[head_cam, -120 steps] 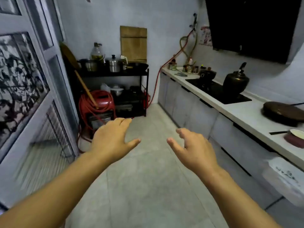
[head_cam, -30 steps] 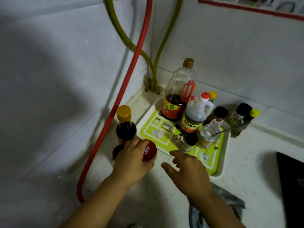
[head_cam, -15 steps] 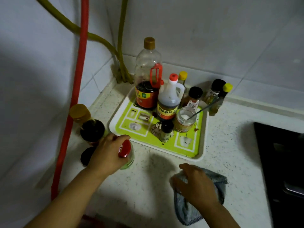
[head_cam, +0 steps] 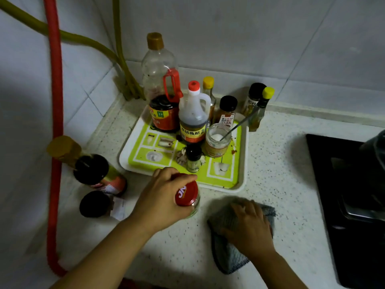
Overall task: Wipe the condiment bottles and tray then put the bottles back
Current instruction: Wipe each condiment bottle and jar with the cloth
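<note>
Left hand (head_cam: 164, 197): fingers curled round red-lidded jar (head_cam: 186, 195), on counter just short of tray (head_cam: 239, 155); 2 bottles (head_cam: 93, 174) stand left of fingers. Right hand (head_cam: 248, 226): fingers loosely bent, pressing cloth (head_cam: 227, 253)

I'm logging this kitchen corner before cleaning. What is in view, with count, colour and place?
tray: 1, white rim, green face, counter corner
tall bottles: 2, clear with dark liquid, tray's back
open jar: 1, clear, spoon inside, on tray
small shaker: 1, black cap, tray's front
spice bottles: 4, yellow or black caps, tray's back right
dark bottles: 2, counter left of tray
red-lidded jar: 1, in front of tray
cloth: 1, grey, counter
hoses: red and green, wall
cooktop: black, right
left hand: grip on the jar's lid
right hand: on cloth
</note>
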Available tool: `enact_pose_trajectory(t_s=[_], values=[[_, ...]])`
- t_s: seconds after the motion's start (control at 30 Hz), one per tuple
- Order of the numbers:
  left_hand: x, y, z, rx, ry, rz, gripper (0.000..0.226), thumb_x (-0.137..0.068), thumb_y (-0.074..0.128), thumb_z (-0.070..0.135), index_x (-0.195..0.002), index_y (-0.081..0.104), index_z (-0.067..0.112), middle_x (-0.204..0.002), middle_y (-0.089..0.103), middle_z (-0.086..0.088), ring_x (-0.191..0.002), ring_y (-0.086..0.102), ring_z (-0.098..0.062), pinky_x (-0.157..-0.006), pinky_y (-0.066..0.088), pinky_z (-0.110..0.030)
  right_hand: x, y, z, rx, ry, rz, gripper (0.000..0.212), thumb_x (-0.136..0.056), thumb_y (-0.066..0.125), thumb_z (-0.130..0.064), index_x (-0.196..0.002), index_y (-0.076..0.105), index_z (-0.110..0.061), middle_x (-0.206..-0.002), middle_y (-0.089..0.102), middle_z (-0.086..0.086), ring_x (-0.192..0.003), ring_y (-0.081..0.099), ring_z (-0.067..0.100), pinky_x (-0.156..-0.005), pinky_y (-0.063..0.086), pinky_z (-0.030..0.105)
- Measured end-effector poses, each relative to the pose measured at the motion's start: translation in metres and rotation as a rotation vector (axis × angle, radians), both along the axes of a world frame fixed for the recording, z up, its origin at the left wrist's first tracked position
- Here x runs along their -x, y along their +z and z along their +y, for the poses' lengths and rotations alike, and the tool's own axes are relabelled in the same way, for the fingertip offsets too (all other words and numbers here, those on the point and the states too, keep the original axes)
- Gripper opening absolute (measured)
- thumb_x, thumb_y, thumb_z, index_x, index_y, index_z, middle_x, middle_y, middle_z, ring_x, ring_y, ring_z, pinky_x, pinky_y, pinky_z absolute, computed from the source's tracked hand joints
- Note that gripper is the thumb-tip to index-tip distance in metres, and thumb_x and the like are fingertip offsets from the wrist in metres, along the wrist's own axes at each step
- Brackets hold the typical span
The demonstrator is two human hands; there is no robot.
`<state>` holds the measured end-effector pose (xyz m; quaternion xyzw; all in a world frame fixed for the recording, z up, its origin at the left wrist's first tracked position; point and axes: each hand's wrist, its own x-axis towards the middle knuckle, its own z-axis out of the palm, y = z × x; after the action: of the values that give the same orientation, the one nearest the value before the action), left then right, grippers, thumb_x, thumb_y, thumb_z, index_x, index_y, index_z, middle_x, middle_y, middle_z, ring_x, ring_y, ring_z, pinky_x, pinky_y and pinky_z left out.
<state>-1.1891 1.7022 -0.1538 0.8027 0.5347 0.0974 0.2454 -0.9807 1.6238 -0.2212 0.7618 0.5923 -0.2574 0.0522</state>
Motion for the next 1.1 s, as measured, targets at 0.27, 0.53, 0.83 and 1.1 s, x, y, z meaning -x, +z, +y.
enact_pose_trajectory(t_s=[0.27,0.53,0.83,1.1], values=[[-0.014,-0.016,-0.015,0.045,-0.069,-0.029,0.07,-0.059,0.055,0.056,-0.128,0.054,0.04,-0.117,0.048,0.004,-0.113,0.046,-0.019,-0.094,0.047,-0.033,0.001,-0.018,-0.009,0.085,-0.002,0.003,0.08,-0.083,0.058,-0.049,-0.146,0.011,-0.037,-0.156,-0.004,0.012,-0.143,-0.006,0.037,-0.114,0.016,0.051],[-0.018,-0.02,-0.019,0.078,-0.154,0.015,0.086,-0.072,0.074,0.04,-0.145,0.029,0.033,-0.135,0.038,0.007,-0.126,0.031,-0.012,-0.107,0.036,-0.031,-0.012,-0.011,-0.008,-0.197,-0.09,0.255,0.056,-0.078,0.052,0.001,-0.131,0.05,-0.017,-0.129,0.048,0.007,-0.119,0.041,0.027,-0.097,0.04,0.032],[0.001,-0.033,-0.023,0.198,-0.071,-0.096,0.118,-0.062,0.083,0.042,-0.149,0.005,0.028,-0.152,0.022,0.01,-0.14,0.02,-0.008,-0.114,0.026,-0.029,0.011,0.043,-0.006,-0.653,-0.034,0.551,0.058,-0.065,0.074,0.005,-0.116,0.061,-0.018,-0.108,0.054,-0.005,-0.098,0.053,0.011,-0.082,0.038,0.006],[0.011,-0.056,-0.027,0.297,0.029,-0.405,0.085,-0.054,0.077,0.062,-0.128,0.036,0.052,-0.128,0.053,0.025,-0.118,0.053,0.001,-0.097,0.049,-0.031,0.045,0.037,0.015,-0.586,0.297,0.597,0.053,-0.072,0.062,-0.016,-0.125,0.058,-0.016,-0.135,0.05,0.009,-0.129,0.041,0.026,-0.113,0.024,0.025]])
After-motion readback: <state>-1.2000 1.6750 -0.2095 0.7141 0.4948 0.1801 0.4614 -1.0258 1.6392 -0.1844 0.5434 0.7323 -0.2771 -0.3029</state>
